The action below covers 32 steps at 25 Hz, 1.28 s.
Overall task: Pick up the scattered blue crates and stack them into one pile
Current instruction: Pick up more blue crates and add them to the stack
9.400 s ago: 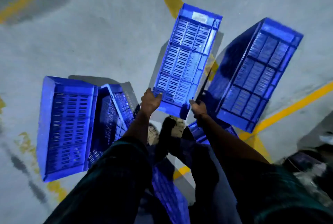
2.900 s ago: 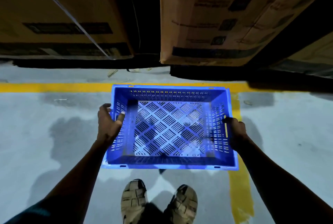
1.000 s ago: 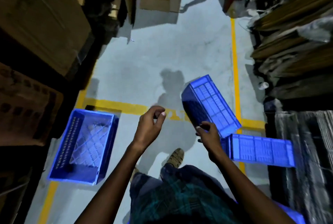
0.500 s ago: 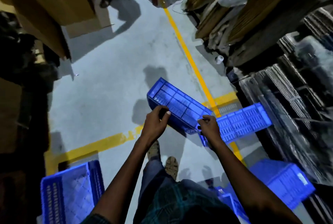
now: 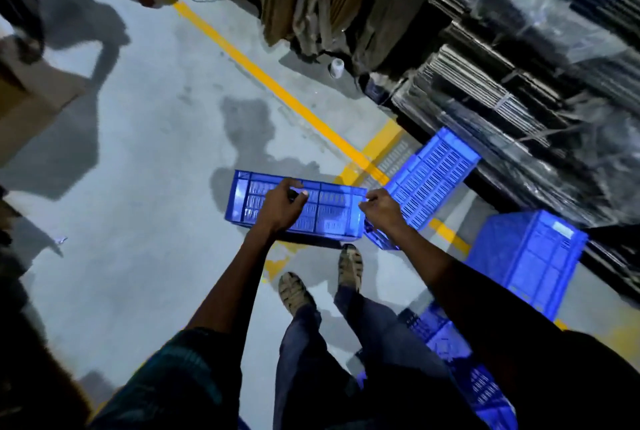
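Observation:
A blue slatted crate [image 5: 325, 213] lies on its side on the floor just ahead of my feet. My left hand [image 5: 281, 205] rests on its upper edge with fingers curled over it. At the crate's right corner my right hand [image 5: 381, 208] pinches the rim. Behind it another blue crate [image 5: 433, 176] leans flat against the pallets. A third blue crate [image 5: 530, 256] stands upturned at the right. A fourth blue crate [image 5: 464, 370] lies low right, partly hidden by my right arm and leg.
Wrapped pallets of flat cardboard [image 5: 536, 76] line the right side. Yellow floor lines [image 5: 277, 90] cross the grey concrete. Cardboard boxes [image 5: 31, 104] stand at the left. A small white cup [image 5: 336, 66] sits by the stacked material. Open floor lies to the left.
My view has swung right and closer. Both hands have closed on the edge of the side-lying crate, which now lies squarer to me. The crate set down earlier has left the view.

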Each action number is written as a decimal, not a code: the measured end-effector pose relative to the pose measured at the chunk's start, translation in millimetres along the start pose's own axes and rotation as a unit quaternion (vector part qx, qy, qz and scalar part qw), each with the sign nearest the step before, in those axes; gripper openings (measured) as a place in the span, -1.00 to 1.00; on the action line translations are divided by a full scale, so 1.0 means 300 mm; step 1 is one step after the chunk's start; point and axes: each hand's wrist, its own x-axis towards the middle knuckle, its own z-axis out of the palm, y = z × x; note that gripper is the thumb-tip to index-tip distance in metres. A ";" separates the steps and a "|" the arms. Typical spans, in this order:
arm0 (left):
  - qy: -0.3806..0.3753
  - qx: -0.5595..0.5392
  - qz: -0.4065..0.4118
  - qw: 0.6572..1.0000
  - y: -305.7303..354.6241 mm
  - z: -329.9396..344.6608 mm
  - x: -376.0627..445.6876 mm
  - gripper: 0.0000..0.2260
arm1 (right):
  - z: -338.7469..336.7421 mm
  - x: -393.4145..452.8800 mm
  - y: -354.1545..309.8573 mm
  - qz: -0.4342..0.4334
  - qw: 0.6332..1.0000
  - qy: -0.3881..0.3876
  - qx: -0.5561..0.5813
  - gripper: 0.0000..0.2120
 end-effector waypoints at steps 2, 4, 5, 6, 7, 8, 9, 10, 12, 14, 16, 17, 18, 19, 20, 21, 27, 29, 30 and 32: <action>-0.042 0.056 -0.001 0.998 -0.032 0.067 0.138 -0.71 | -0.008 0.129 0.012 -0.019 0.999 -0.013 -0.046 -0.68; -0.062 0.107 0.003 0.992 -0.092 0.148 0.310 -0.70 | 0.012 0.283 0.042 -0.055 0.993 -0.035 -0.095 -0.65; -0.068 0.117 0.006 0.991 -0.133 0.200 0.409 -0.69 | 0.032 0.372 0.069 -0.068 0.991 -0.042 -0.107 -0.62; -0.069 0.125 0.010 0.990 -0.172 0.253 0.506 -0.69 | 0.061 0.464 0.101 -0.080 0.989 -0.042 -0.118 -0.58; -0.068 0.136 0.014 0.988 -0.209 0.300 0.593 -0.68 | 0.092 0.545 0.133 -0.085 0.987 -0.042 -0.128 -0.54; -0.068 0.149 0.013 0.986 -0.244 0.348 0.672 -0.66 | 0.122 0.616 0.164 -0.082 0.986 -0.046 -0.137 -0.48; -0.071 0.162 0.015 0.984 -0.288 0.408 0.754 -0.64 | 0.159 0.697 0.205 -0.072 0.985 -0.058 -0.146 -0.41; -0.080 0.183 0.019 0.980 -0.333 0.464 0.829 -0.60 | 0.197 0.771 0.246 -0.061 0.982 -0.077 -0.161 -0.33; -0.120 0.258 0.019 0.958 -0.432 0.552 0.947 -0.54 | 0.271 0.898 0.333 -0.041 0.971 -0.123 -0.202 -0.20; -0.170 0.355 0.005 0.919 -0.536 0.607 1.017 -0.51 | 0.330 0.979 0.409 -0.039 0.954 -0.151 -0.255 -0.17; -0.184 0.436 0.021 0.881 -0.627 0.615 1.063 -0.54 | 0.377 1.021 0.452 -0.053 0.941 -0.152 -0.297 -0.23; -0.180 0.465 0.034 0.866 -0.661 0.609 1.081 -0.56 | 0.394 1.035 0.461 -0.059 0.937 -0.147 -0.311 -0.28; -0.174 0.484 0.045 0.856 -0.689 0.603 1.096 -0.59 | 0.407 1.047 0.463 -0.060 0.935 -0.142 -0.321 -0.36; -0.177 0.498 0.053 0.847 -0.706 0.594 1.106 -0.63 | 0.416 1.056 0.460 -0.057 0.934 -0.141 -0.323 -0.44; -0.189 0.505 0.055 0.841 -0.712 0.582 1.103 -0.67 | 0.417 1.053 0.449 -0.050 0.930 -0.154 -0.329 -0.50; -0.204 0.508 0.054 0.835 -0.716 0.569 1.088 -0.70 | 0.413 1.043 0.438 -0.044 0.924 -0.173 -0.337 -0.53; -0.181 0.471 0.052 0.862 -0.731 0.442 0.748 -0.72 | 0.399 0.779 0.302 -0.090 0.901 -0.180 -0.384 -0.55; -0.136 0.433 0.055 0.890 -0.704 0.366 0.621 -0.71 | 0.374 0.647 0.213 -0.135 0.901 -0.137 -0.389 -0.61; -0.113 0.411 0.063 0.902 -0.677 0.321 0.560 -0.73 | 0.350 0.589 0.165 -0.151 0.903 -0.125 -0.383 -0.63; -0.075 0.372 0.078 0.922 -0.614 0.226 0.445 -0.76 | 0.296 0.483 0.070 -0.163 0.920 -0.127 -0.332 -0.69</action>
